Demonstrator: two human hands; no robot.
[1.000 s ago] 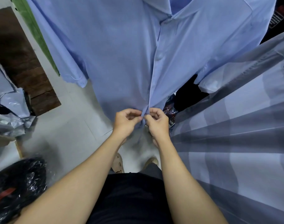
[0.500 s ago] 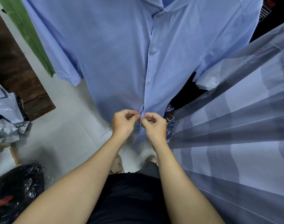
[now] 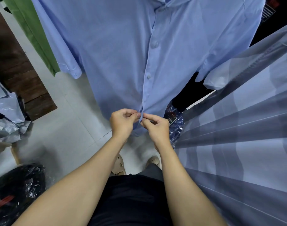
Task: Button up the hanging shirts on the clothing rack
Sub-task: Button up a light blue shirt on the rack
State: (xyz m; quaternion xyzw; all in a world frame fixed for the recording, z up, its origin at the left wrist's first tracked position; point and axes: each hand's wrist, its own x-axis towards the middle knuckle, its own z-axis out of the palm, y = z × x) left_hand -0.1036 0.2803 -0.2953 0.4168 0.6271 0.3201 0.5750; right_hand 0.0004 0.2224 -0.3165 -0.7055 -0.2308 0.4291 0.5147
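Note:
A light blue shirt (image 3: 120, 46) hangs in front of me, its front placket closed down the middle with two buttons (image 3: 155, 44) showing. At the placket's bottom end, my left hand (image 3: 122, 122) pinches the left edge of the fabric. My right hand (image 3: 155, 128) pinches the right edge directly beside it, thumbs nearly touching. The lowest button is hidden between my fingers.
A blue-and-white striped shirt (image 3: 237, 128) hangs close on the right. A green garment (image 3: 33, 35) hangs at the upper left. Grey plastic bags (image 3: 7, 115) and a black bag (image 3: 13, 190) lie on the white tiled floor at left. Packaged dark clothing (image 3: 175, 121) sits behind my right hand.
The view has shifted, so the shirt sits more centred. Both hands stay pinched on the bottom of the placket, and the lower front now looks closed.

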